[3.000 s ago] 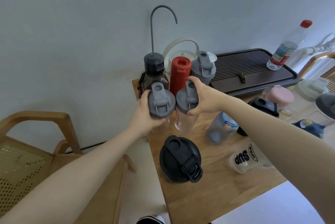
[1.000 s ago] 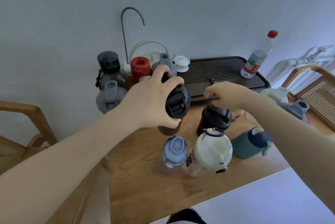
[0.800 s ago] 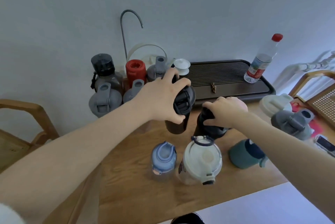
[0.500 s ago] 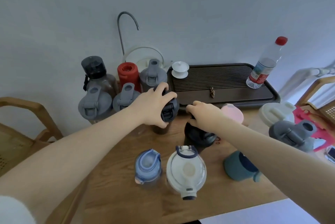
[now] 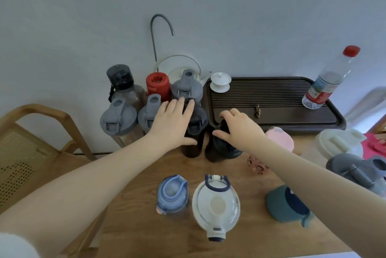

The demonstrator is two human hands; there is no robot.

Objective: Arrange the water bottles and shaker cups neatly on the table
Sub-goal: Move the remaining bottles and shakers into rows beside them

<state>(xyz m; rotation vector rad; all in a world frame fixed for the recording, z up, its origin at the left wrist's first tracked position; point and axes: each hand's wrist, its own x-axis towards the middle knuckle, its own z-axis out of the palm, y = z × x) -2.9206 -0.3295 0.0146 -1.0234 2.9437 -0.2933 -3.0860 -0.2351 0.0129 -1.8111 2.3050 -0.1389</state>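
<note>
A: While both arms are stretched over the table point(image 5: 133, 226), a black-lidded shaker point(image 5: 195, 132) is gripped from above by the left hand point(image 5: 173, 124), fingers wrapped over its lid, near the table's back edge.

B: And a second dark bottle point(image 5: 219, 149), just beside it, is clasped at the top by the right hand point(image 5: 240, 130).

A: Behind them, grey-lidded shakers point(image 5: 118, 119) and a red bottle point(image 5: 157, 85) are grouped at the back left corner.

B: A blue-lidded bottle point(image 5: 172, 195) and a white-lidded cup point(image 5: 216, 205) are seen near the front edge.
</note>
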